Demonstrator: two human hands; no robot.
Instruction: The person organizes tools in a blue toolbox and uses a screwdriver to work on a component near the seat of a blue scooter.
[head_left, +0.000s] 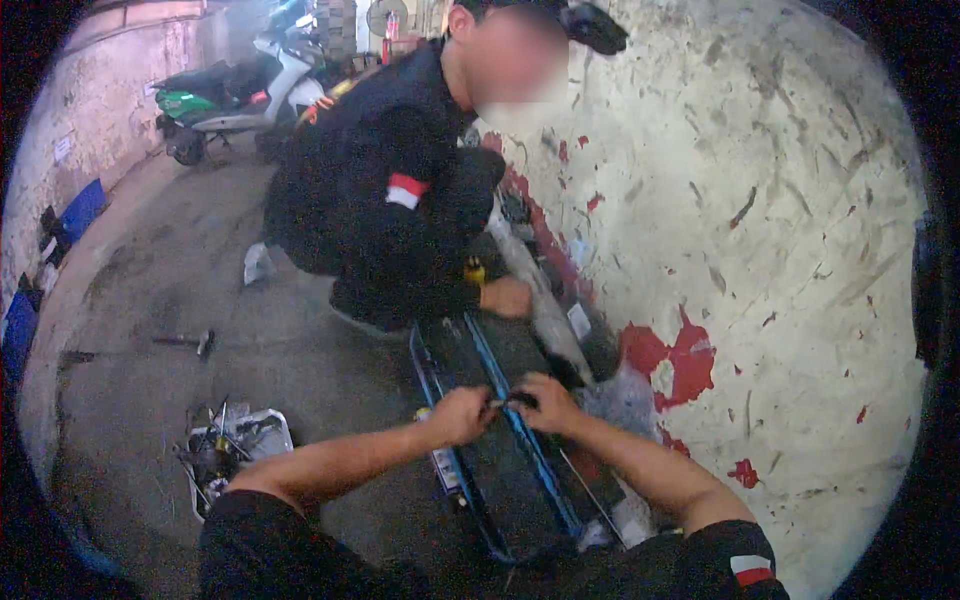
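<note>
A long blue and black frame of two parallel bars (548,473) lies on the floor in front of me. Over its right-hand bar, my right hand (550,404) is closed on a small black curved piece (521,399). Just to the left, my left hand (462,415) has its fingers closed at the same spot; whatever it grips is too small and blurred to name. The two hands almost meet. At the frame's far end a crouching co-worker in dark clothes rests a hand (507,298) close to the bars.
A metal tray (284,428) of tools and parts lies left of my left forearm, with a hammer (199,343) beyond it. A long plastic-wrapped piece (545,305) lies along the peeling wall (780,250) at right. A green and white scooter (235,112) stands far back.
</note>
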